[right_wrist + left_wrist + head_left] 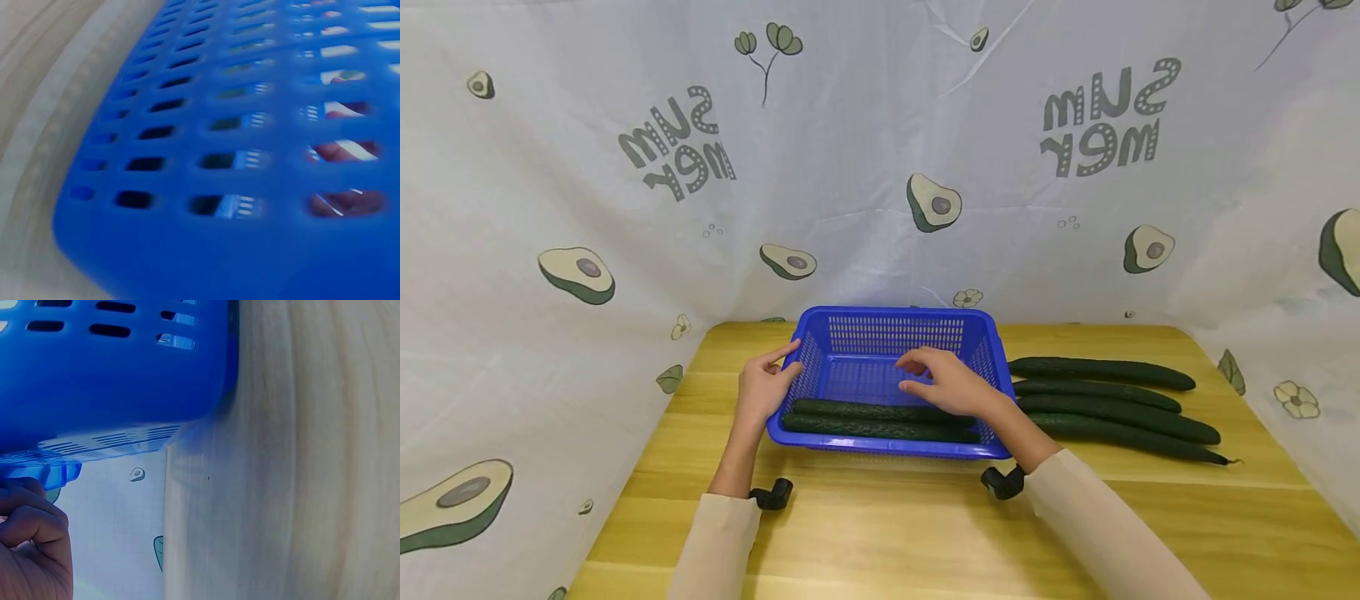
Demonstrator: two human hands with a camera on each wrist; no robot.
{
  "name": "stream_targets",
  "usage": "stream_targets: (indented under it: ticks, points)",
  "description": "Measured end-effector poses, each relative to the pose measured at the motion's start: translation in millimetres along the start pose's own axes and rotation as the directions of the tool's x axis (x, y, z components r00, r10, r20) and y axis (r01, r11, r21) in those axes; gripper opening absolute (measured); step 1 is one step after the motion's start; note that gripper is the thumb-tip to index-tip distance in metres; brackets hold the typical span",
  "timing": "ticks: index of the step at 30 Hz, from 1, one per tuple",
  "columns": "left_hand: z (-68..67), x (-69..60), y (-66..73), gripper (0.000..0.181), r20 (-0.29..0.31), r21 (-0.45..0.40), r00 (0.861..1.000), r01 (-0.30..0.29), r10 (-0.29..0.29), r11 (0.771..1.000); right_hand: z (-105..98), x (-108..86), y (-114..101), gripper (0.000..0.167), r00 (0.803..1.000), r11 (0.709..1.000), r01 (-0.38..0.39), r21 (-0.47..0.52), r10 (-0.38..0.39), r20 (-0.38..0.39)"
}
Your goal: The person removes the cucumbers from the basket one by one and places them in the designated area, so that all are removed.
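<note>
A blue perforated basket (887, 447) stands on the wooden table, two dark green cucumbers (880, 427) lying side by side along its near wall. My left hand (763, 387) grips the basket's left rim; the left wrist view shows its curled fingers (37, 519) at the rim. Over the basket's inside hangs my right hand (947, 383), fingers loosely bent with nothing between them, behind the cucumbers. Parts of that hand show through the slots of the basket wall (175, 250) in the right wrist view.
Several long cucumbers (1120, 408) lie on the table (865, 533) right of the basket, their left ends close to its wall. A pale printed cloth (850, 167) hangs behind and around the table.
</note>
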State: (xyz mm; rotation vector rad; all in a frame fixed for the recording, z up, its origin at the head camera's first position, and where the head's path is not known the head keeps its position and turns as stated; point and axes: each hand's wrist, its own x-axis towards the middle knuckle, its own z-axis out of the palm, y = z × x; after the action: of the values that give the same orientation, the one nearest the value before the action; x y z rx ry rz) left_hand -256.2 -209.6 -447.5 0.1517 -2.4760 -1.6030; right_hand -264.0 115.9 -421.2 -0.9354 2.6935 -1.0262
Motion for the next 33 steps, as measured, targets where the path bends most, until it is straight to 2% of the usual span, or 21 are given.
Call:
stream_targets:
  ticks: [7,15,19,24,28,33]
  points:
    - [-2.0,-0.7,0.9,0.043,-0.012,0.001,1.000,-0.001,0.001,1.000,8.1,5.9,1.1,0.040,0.996,0.994,-0.006,-0.106,0.015,0.083]
    - [-0.4,-2.7,1.7,0.043,-0.009,-0.010,1.000,-0.002,0.002,1.000,9.9,9.4,4.2,0.043,0.981,0.987,-0.004,-0.159,0.034,0.190]
    - [-0.3,-1.5,1.3,0.043,-0.015,-0.017,1.000,-0.002,0.002,1.000,11.3,9.7,2.5,0.047,0.964,0.990,-0.001,-0.138,0.037,0.264]
    - [-1.2,-1.3,1.9,0.043,-0.010,-0.027,1.000,-0.001,0.001,1.000,13.8,7.6,-1.3,0.051,0.929,0.991,-0.036,-0.130,0.081,0.360]
    - [-1.3,-1.6,2.2,0.044,-0.009,-0.021,1.000,0.005,-0.005,1.000,16.0,7.4,-1.0,0.051,0.920,0.989,-0.053,-0.138,0.102,0.379]
    - [-0.8,-2.3,2.7,0.044,-0.007,-0.029,1.000,0.008,-0.008,1.000,19.4,8.0,1.5,0.049,0.922,0.987,-0.003,-0.164,0.066,0.381]
